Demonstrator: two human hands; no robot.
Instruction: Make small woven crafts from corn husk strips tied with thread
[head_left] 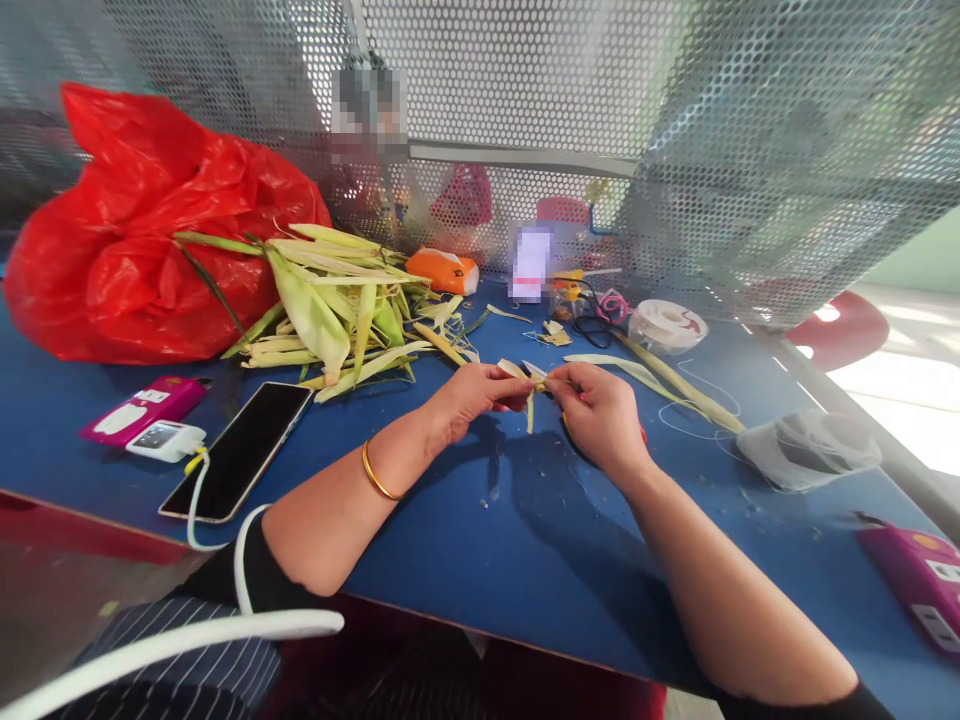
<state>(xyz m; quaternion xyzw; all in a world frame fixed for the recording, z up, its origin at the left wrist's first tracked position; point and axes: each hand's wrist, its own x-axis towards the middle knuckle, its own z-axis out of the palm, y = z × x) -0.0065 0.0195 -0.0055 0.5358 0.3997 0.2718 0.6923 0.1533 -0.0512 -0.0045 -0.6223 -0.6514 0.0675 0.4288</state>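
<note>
Above the middle of the blue table, my two hands meet fingertip to fingertip. My left hand (495,388) is closed, pinching a small piece of corn husk (531,412) with a pale strip hanging down. My right hand (600,405) is also closed, wrapped round what looks like a pair of scissors (534,370). A grey blade shows between the hands, and bits of dark and red handle show around the palm. The fingers hide most of the scissors and the husk's held end. Beyond my left hand lies a heap of green and yellow corn husks (315,310).
A red plastic bag (150,240) bulges at the left. Near it are a phone (240,450) and a purple power bank (146,410). Rolls of tape (667,325) and clear line (810,450) stand right, with a long husk strip (675,385). Perforated metal (525,80) screens the back.
</note>
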